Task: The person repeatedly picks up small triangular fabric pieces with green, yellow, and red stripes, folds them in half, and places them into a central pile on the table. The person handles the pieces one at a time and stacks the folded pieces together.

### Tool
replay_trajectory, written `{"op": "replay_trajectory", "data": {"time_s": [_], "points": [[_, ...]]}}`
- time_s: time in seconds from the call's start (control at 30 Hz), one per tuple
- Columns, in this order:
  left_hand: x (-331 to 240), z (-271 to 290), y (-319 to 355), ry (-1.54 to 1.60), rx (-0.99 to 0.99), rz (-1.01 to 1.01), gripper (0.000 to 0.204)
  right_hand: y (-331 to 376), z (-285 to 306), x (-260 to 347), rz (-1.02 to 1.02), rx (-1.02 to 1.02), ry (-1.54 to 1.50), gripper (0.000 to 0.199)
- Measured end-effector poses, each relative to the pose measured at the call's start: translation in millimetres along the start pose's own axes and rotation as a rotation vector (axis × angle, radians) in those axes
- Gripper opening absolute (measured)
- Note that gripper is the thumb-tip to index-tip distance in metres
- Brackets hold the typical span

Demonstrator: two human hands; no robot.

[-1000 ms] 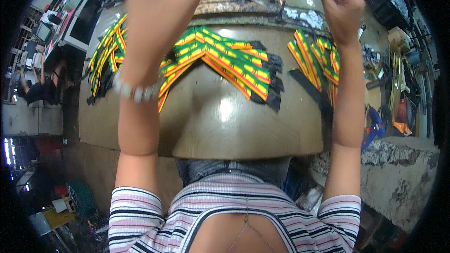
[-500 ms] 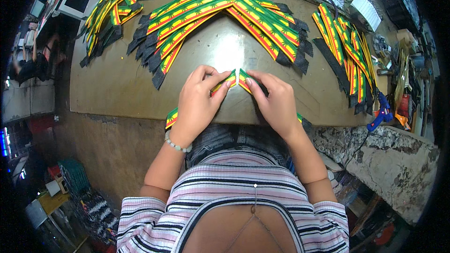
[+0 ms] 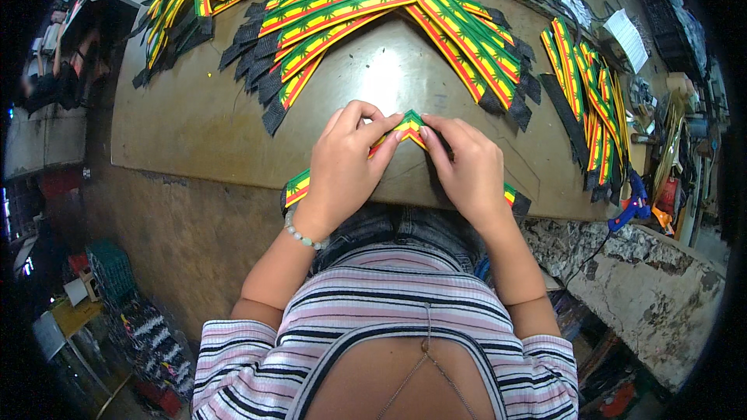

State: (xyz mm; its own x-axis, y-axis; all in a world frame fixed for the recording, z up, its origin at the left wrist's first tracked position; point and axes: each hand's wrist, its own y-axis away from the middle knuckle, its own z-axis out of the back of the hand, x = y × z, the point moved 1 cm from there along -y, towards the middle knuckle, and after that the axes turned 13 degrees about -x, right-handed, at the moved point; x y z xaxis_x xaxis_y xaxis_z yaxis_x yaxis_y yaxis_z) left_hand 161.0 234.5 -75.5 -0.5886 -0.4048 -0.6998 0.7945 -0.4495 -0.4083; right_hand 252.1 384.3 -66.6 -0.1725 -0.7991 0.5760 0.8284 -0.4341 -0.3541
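Near the front edge of the glossy brown tabletop (image 3: 194,120), two black-ended fabric strips in green, yellow and red (image 3: 410,128) are meeting in a peak between the hands. The left hand (image 3: 348,154), with a bracelet of pale round beads (image 3: 302,239) at its wrist, is pinching the left strip between thumb and fingers; the right hand (image 3: 467,162) is pinching the right one likewise. Beyond them, similar V-shaped bands (image 3: 334,12) are lying overlapped, and a blue pistol-shaped tool (image 3: 635,206) is resting near the tabletop's right corner.

Bench (image 3: 179,128): white central glare
Hands (image 3: 346,159) (image 3: 472,171): well lit, sharp
Left background: dim
Rim: black, edges bent
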Motion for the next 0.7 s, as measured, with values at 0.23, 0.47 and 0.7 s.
{"op": "replay_trajectory", "data": {"time_s": [0.23, 0.47, 0.7], "points": [[-1, 0, 1, -0.004, 0.0, -0.001, 0.024, 3, -7, 9, 0.246, -0.098, 0.232, 0.021], [-1, -2, 1, -0.011, -0.006, 0.0, 0.023, 15, -14, 5, 0.066, 0.023, -0.028, 0.039], [-1, -1, 1, -0.035, 0.011, -0.009, 0.023, 4, -8, 23, 0.154, 0.064, 0.116, 0.049]]}}
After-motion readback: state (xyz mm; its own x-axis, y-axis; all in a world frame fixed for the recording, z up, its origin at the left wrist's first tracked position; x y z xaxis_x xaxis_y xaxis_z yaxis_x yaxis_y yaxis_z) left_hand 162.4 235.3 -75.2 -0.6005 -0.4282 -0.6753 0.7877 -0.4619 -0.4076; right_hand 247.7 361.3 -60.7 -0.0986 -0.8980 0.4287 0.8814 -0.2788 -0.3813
